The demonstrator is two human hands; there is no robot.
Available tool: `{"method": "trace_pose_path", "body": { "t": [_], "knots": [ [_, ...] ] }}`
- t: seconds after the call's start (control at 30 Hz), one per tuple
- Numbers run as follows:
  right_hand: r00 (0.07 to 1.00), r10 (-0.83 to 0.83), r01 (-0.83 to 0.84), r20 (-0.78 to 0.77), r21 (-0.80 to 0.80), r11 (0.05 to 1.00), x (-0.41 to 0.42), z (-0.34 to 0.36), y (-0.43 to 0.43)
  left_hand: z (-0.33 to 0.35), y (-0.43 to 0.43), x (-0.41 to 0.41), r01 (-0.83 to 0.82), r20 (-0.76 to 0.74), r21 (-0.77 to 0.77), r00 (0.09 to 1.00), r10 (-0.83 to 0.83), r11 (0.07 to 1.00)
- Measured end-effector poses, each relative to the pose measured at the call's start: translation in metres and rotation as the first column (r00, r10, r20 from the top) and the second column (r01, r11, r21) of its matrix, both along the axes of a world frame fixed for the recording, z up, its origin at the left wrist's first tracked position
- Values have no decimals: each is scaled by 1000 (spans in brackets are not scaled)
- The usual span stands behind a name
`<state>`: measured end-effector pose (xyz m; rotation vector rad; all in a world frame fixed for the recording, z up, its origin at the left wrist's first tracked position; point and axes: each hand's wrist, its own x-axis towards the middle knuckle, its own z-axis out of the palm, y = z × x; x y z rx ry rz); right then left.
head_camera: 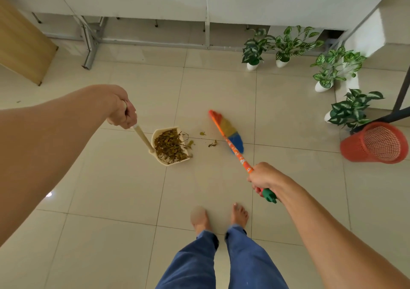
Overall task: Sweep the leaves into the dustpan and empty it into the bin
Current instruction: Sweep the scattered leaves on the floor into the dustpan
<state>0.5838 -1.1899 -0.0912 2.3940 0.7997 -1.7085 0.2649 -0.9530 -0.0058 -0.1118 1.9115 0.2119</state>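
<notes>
My dustpan (169,146) sits on the tiled floor (111,188) ahead of my feet, mouth facing right, and it is piled with dry brown-green leaves (169,147) that cover most of its bed. A few loose leaves (212,143) lie on the tile just beyond its mouth, between the pan and my broom (230,136), with a couple more right at the pan's lip. My left hand (122,113) is curled in a fist round the top of the pan's pale stick handle (143,136), which slants down to the pan's back wall. My right hand (263,177) wraps round the broom's orange patterned shaft, fingers closed tight, the green end cap poking out below my palm. The broom's striped bristles are down by the floor to the right of the loose leaves; I cannot tell whether they touch it. The bin (375,143), a red mesh basket, stands well off to the right near the potted plants (288,44); I cannot make out whether anything lies inside it. My fingertips on both handles are hidden under my knuckles, and my left toes are blurred.
</notes>
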Motion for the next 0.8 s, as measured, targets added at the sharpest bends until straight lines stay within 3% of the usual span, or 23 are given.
{"method": "trace_pose_path", "body": {
  "t": [0.3, 0.63, 0.8],
  "knots": [
    [991, 126, -125, 44, -19, 992, -43, -12, 14, -31, 14, -19, 46, -61, -7, 997, -46, 999],
    [939, 176, -149, -297, 113, 982, -84, 29, 24, -39, 24, -24, 63, -69, 16, 996, -62, 998],
    [950, 225, -192, -217, 166, 967, -89, 41, 25, -42, 15, -48, 80, -92, -3, 993, -80, 997]
  ]
}}
